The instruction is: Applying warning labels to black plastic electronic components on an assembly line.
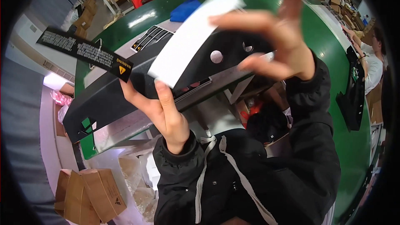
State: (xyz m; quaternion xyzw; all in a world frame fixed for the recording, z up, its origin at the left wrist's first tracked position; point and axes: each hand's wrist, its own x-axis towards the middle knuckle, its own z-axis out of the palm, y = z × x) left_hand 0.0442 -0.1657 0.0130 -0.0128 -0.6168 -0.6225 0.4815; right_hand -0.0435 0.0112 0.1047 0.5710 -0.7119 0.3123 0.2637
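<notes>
My left hand point(164, 118) is closed at the front of a long black panel point(96, 96), at the fingertips pinching the end of a black label point(83, 52) with pale print and a yellow triangle. A curved white paper strip point(183, 41) rises from beside my left thumb, its far end blurred. My right hand point(273, 33) is raised at the right of the strip with fingers spread, smeared by motion. One fingertip overlaps the strip's edge; whether it touches I cannot tell. Round holes show in the panel behind the strip.
The panel rests on a green table point(137, 21). A sheet of black labels point(151, 37) and a blue cloth point(184, 9) lie behind it. Cardboard boxes point(89, 196) stand on the floor at lower left. At right, another person point(373, 64) works beside another black part point(352, 96).
</notes>
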